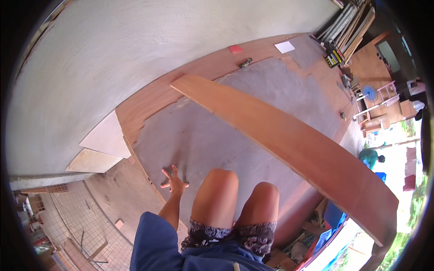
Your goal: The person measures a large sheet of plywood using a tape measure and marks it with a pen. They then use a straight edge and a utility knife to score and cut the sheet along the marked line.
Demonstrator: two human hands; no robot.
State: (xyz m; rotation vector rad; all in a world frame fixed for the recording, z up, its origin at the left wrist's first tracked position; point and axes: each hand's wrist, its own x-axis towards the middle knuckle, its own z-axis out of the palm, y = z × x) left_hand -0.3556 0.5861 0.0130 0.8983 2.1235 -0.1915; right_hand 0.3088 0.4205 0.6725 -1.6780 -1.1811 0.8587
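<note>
My left hand (pixel 175 182) is open, its fingers spread and pressed down near the left edge of a wide grey-faced board (pixel 194 131). Nothing is in it. To the right, a long reddish-brown wooden plank (pixel 280 131) slants across from the far left to the near right, over the grey surface. Its near end is broad in the picture, and a dark shape below that end cannot be made out. My right hand does not show. Both my bent knees are at the near edge of the grey surface.
Toward the wall lie a red sheet (pixel 235 49), a white sheet (pixel 285 47) and a small dark tool (pixel 245 63). A black-and-yellow case (pixel 333 58) stands far right beside stacked timber (pixel 350 29). Pale panels (pixel 108 135) lean left; wire mesh (pixel 68 221) is below. A person (pixel 370 157) is outside.
</note>
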